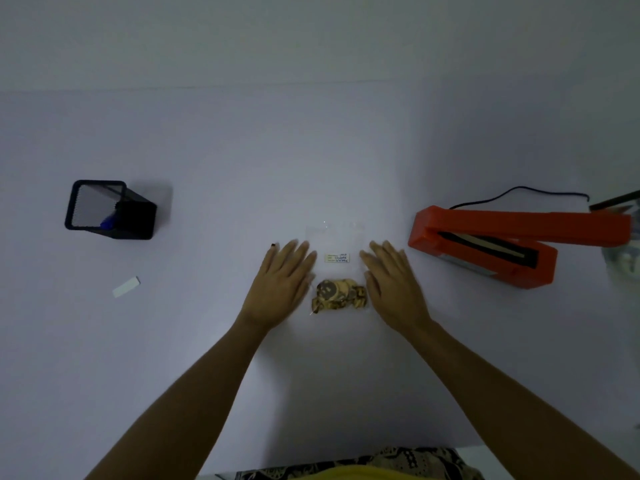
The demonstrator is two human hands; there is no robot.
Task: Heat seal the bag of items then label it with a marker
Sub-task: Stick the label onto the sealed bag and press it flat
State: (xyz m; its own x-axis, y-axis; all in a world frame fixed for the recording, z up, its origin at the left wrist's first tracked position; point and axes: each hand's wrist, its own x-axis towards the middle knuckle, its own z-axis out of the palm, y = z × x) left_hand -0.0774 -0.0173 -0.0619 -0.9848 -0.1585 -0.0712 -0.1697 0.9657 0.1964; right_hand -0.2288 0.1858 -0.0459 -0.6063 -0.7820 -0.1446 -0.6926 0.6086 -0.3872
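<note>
A clear plastic bag [337, 242] lies flat on the white table in front of me. Small brown and yellow items [338, 295] sit at its near end, and a white label [337, 258] with handwriting is stuck at its middle. My left hand [281, 285] rests flat and open on the table just left of the bag. My right hand [394, 284] lies flat and open just right of it. Neither hand holds anything. An orange heat sealer [491, 244] stands to the right, its arm raised. A blue marker [108, 221] sits in a black mesh holder [110, 209] at the left.
A small white paper strip [126, 286] lies on the table at the left. The sealer's black cord [519, 194] runs behind it. Clear objects sit at the far right edge [623, 261]. The table's near edge is by my body.
</note>
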